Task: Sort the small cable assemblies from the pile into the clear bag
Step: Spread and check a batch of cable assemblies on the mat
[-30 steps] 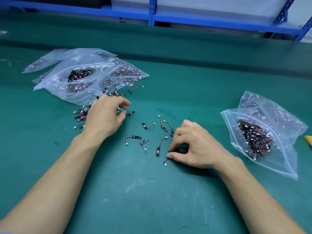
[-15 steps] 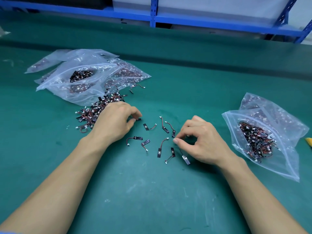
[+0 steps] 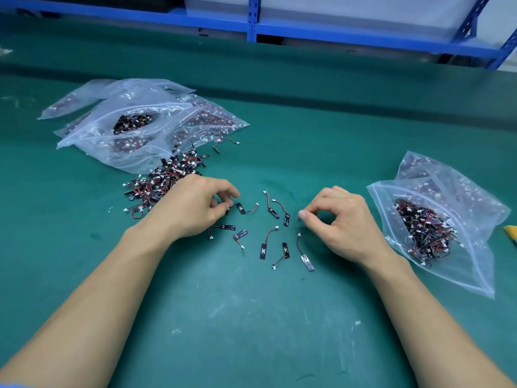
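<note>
Black-and-red cable assemblies (image 3: 167,179) lie heaped in a tangled pile (image 3: 151,191) left of centre frame on the green bench (image 3: 251,317). About a dozen loose assemblies (image 3: 264,249) are spread singly at centre, between a person's two hands. The sorting looks partway through. The clear bag (image 3: 461,264) at right of frame lies flat with its mouth open towards the hands and already holds a thick clump of assemblies, while the pile and the spread-out pieces are left to go in.

The left hand (image 3: 193,208) rests at the pile's near edge, its fingers (image 3: 232,201) curled down and apparently pinching the end of one assembly (image 3: 228,210). The right hand (image 3: 341,219), centre right and near the bag, has thumb and forefinger pressed together at the tips. Whether anything sits between them is too small to tell.

At upper left, against the pile's far side, several more plastic bags (image 3: 92,141) lie overlapped. The top one gapes open on a dark clump of the same parts, and the ones beneath show parts through the plastic. A blue shelf rail (image 3: 363,37) crosses the top of the frame, and a yellow object (image 3: 510,231) pokes in at the right edge.
</note>
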### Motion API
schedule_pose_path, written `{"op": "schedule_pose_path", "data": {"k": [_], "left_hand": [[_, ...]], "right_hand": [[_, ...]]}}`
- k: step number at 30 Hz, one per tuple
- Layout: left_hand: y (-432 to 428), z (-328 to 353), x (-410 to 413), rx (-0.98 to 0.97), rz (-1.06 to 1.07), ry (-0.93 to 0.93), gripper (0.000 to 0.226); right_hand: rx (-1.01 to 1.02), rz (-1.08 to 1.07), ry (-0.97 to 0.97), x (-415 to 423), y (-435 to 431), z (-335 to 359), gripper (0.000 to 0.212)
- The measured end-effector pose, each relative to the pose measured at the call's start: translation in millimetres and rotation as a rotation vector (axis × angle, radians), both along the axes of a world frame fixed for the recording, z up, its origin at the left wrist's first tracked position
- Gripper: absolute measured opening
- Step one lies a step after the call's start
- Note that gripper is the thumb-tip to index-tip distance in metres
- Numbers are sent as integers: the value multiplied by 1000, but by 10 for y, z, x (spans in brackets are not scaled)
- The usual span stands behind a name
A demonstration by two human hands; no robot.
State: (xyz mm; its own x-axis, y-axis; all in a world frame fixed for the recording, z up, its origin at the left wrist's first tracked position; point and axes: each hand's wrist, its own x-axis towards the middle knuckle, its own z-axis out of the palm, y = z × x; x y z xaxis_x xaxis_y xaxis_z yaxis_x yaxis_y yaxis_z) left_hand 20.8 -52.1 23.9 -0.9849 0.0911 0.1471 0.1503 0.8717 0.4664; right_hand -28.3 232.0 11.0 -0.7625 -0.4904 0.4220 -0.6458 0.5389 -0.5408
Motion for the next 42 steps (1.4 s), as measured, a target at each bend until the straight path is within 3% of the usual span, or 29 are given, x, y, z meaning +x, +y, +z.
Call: {"op": "schedule_pose_path", "data": {"k": [12, 22, 29, 38, 42], "left_hand": [[-71, -212, -127, 510, 184, 68, 31], [-188, -266, -167, 385, 235, 103, 28], [-122, -245, -160, 282, 136, 161, 28], [-106, -276, -172, 309, 128, 122, 28], [-109, -279, -177, 309, 133, 122, 29]], "right_hand": [[-269, -205, -159, -193, 79, -97, 29], [-259, -181, -273, -210, 124, -130, 13], [33, 56, -187, -162, 123, -103, 22], [61, -104, -147, -171, 39, -186, 8], [-72, -126, -249, -165, 19, -184, 8]]}}
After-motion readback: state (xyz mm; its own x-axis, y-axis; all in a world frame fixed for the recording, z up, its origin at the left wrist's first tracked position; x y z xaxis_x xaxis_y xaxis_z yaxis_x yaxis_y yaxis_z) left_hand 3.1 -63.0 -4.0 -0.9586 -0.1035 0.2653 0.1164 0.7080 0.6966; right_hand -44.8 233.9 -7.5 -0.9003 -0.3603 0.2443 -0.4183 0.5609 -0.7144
